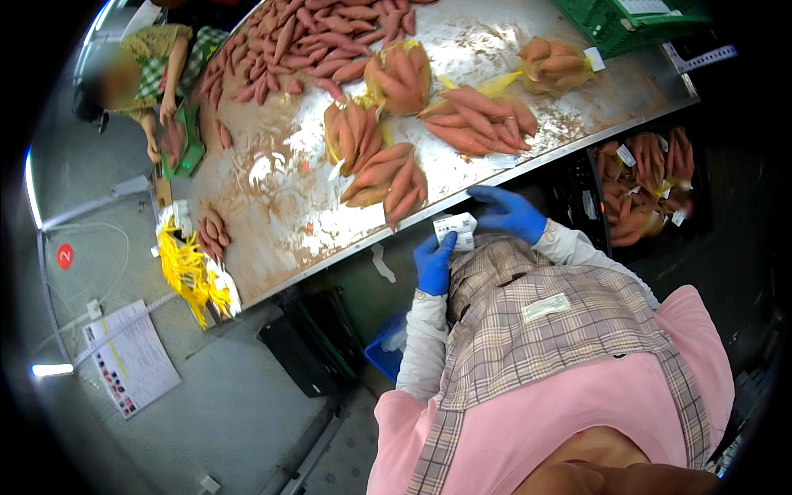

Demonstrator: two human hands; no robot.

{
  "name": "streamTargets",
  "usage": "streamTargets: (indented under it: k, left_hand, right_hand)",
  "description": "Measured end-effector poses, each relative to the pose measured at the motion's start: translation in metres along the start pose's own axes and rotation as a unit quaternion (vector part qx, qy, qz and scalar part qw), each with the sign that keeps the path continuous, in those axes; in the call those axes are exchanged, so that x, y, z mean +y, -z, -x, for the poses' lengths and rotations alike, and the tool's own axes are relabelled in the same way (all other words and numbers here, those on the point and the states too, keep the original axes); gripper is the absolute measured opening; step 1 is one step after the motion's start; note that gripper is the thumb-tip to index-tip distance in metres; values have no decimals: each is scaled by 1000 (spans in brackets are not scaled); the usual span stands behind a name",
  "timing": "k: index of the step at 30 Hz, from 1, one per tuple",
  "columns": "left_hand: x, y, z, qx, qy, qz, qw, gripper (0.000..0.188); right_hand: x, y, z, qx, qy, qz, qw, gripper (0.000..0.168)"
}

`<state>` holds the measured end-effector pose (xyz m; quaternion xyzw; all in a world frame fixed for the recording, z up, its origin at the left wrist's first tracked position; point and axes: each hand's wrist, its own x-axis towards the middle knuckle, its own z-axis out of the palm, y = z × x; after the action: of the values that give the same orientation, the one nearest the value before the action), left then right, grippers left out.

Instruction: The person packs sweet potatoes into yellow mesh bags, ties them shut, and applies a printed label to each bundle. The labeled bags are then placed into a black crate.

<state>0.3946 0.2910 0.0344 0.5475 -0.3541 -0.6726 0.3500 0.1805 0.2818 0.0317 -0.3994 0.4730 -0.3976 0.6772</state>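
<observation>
My left hand [435, 263], in a blue glove, pinches a stack of white printed labels [455, 230] just below the table's edge. My right hand [510, 213], also gloved in blue, is beside the labels with its fingers spread; whether a fingertip touches them cannot be made out. Past the edge, on the metal table [272, 216], lie several yellow net bags of sweet potatoes. The nearest are one bag [390, 179] with a white label at its lower end and a wider bag [479, 120]. Others include an upright-looking bag [398, 77] and a tagged bag [554, 65].
Loose sweet potatoes [309, 40] are heaped at the far side. A co-worker [158, 74] holds a green scoop-like tray [184, 148]. Yellow net bags [182, 266] hang at the left corner. A black crate [588, 192] with tagged bags stands right; a green crate [637, 25] sits far right.
</observation>
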Motion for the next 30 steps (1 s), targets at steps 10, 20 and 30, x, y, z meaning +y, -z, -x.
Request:
streamTargets:
  k: [10, 20, 30]
  left_hand:
    - [6, -141, -40, -122, 58, -79, 988, 31]
    - [118, -306, -216, -291, -279, -271, 874, 31]
    - [55, -446, -443, -434, -64, -490, 754, 71]
  right_hand:
    - [-1, 71, 43, 258, 61, -228, 937, 25]
    - [0, 202, 103, 554, 98, -110, 819, 28]
    - [11, 211, 53, 567, 51, -232, 789, 35]
